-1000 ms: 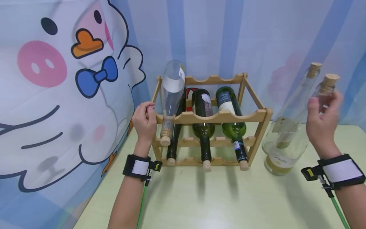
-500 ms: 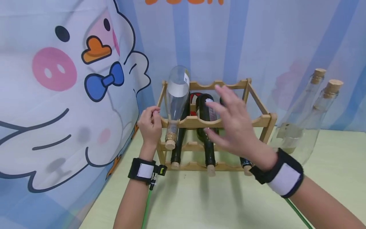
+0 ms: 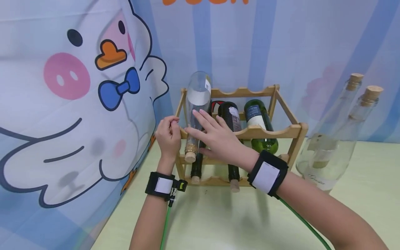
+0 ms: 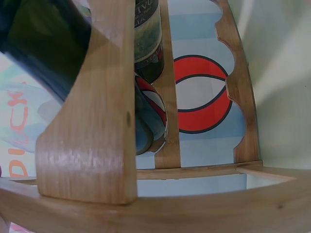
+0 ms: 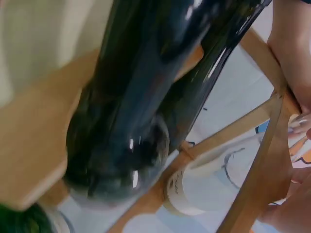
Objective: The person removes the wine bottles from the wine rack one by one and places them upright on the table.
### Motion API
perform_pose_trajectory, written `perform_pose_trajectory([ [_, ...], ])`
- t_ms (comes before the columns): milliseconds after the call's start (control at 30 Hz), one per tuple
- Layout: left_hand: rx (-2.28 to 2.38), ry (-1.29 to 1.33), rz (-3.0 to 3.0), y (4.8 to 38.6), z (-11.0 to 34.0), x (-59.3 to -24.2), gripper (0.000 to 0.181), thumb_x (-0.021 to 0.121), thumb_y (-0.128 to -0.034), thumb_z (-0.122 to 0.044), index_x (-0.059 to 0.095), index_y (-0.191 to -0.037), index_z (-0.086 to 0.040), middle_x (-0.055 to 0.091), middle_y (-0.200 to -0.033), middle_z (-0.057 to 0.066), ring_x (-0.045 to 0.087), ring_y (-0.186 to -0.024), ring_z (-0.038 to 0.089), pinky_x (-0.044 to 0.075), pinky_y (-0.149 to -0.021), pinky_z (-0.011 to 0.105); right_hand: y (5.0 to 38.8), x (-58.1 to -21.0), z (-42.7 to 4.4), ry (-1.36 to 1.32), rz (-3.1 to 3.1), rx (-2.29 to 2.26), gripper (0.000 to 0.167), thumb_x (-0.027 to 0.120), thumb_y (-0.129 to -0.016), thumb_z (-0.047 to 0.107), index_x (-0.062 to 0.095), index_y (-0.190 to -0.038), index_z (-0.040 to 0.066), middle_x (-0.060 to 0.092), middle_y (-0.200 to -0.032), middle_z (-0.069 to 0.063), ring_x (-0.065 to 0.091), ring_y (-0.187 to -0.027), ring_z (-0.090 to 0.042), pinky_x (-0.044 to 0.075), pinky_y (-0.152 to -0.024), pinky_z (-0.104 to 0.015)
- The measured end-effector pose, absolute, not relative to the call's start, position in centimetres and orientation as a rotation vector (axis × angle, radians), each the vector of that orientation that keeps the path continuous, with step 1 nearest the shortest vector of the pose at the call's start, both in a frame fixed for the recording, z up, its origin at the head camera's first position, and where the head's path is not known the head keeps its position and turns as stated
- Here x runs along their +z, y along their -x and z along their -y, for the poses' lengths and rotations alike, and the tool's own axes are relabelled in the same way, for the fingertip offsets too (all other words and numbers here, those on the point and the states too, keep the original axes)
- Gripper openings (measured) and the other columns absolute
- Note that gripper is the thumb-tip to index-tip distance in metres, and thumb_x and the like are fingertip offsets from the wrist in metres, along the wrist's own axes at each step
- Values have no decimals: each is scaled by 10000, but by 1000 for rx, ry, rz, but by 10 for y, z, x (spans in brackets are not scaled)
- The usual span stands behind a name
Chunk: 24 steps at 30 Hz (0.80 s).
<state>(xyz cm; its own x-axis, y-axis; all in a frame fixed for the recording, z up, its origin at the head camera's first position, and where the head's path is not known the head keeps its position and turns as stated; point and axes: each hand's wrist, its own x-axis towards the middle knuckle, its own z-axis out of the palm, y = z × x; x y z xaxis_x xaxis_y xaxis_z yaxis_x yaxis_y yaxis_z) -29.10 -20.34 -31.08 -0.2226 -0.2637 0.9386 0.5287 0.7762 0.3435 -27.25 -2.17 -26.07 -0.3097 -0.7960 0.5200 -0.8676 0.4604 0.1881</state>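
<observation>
Clear bottle (image 3: 198, 99) is lying cork-forward at the top left of the wooden rack (image 3: 271, 134), whose near corner the left hand (image 3: 168, 134) is gripping, fingers curled, seemingly for steadiness, while the right hand (image 3: 219, 138), fingers spread, is hovering over its neck, contact unclear.

"DUCK" is read sideways in the orange lettering (image 4: 18, 131) on the backdrop (image 3: 231, 52), far left of the left-wrist view; in the head view the word is cut by the top edge. Partial capitals, apparently ending "VO", are seen on a bottle label (image 4: 146, 13), top centre of the left-wrist view. Script on the standing clear bottle's label (image 3: 320, 181), right of the head view, can't be read reliably.
</observation>
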Motion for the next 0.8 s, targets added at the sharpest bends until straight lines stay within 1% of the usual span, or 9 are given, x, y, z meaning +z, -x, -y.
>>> perform_pose_trajectory([
  [100, -743, 214, 1644, 292, 201, -310, 260, 390, -824, -120, 607, -769, 13, 596, -661, 157, 472, -535, 237, 356, -469, 346, 271, -263, 25, -1382, 2168, 225, 455, 650, -785, 168, 506, -1214, 209, 286, -1426, -138, 243, -1327, -281, 328, -940, -558],
  [200, -740, 216, 1649, 293, 199, -311, 259, 387, -825, -118, 606, -772, 10, 599, -671, 156, 473, -539, 238, 358, -471, 345, 267, -264, 28, -1374, 2149, 227, 367, 625, -791, 93, 548, -1130, 209, 341, -1403, -110, 268, -1319, -266, 310, -942, -580],
  [300, -733, 220, 1647, 292, 198, -312, 254, 386, -823, -112, 602, -772, 11, 591, -664, 155, 462, -531, 234, 347, -467, 335, 258, -265, 28, -1390, 2103, 240, 324, 633, -782, 77, 568, -1076, 198, 401, -1364, -105, 300, -1304, -267, 297, -938, -600],
  [400, -725, 235, 1643, 291, 199, -312, 253, 382, -828, -107, 596, -783, 20, 581, -660, 160, 448, -525, 235, 334, -464, 330, 245, -263, 28, -1413, 2048, 273, 329, 643, -758, 52, 579, -1051, 186, 448, -1322, -112, 333, -1283, -278, 307, -929, -602],
  [467, -720, 246, 1642, 291, 200, -313, 270, 374, -850, -127, 591, -799, 25, 568, -653, 162, 438, -523, 237, 327, -464, 331, 237, -261, 28, -1421, 2015, 291, 339, 643, -742, 32, 581, -1041, 180, 470, -1301, -112, 350, -1272, -278, 309, -928, -602],
  [600, -717, 257, 1645, 290, 204, -313, 364, 337, -919, -231, 581, -833, 26, 561, -676, 166, 436, -539, 244, 336, -478, 342, 222, -257, 25, -1432, 1952, 278, 310, 637, -744, 39, 573, -1010, 186, 498, -1275, -98, 381, -1254, -263, 295, -943, -598],
  [700, -715, 256, 1640, 289, 207, -312, 411, 324, -937, -291, 572, -862, 27, 570, -715, 175, 466, -575, 260, 364, -504, 359, 212, -256, 21, -1440, 1873, 225, 261, 643, -760, 100, 563, -986, 202, 522, -1254, -81, 411, -1236, -249, 272, -970, -581],
  [800, -720, 265, 1646, 286, 209, -311, 426, 314, -946, -323, 534, -974, 41, 586, -784, 188, 524, -655, 281, 408, -565, 379, 200, -255, 16, -1456, 1813, 212, 285, 677, -728, 140, 555, -972, 221, 537, -1242, -67, 437, -1218, -237, 228, -1006, -564],
])
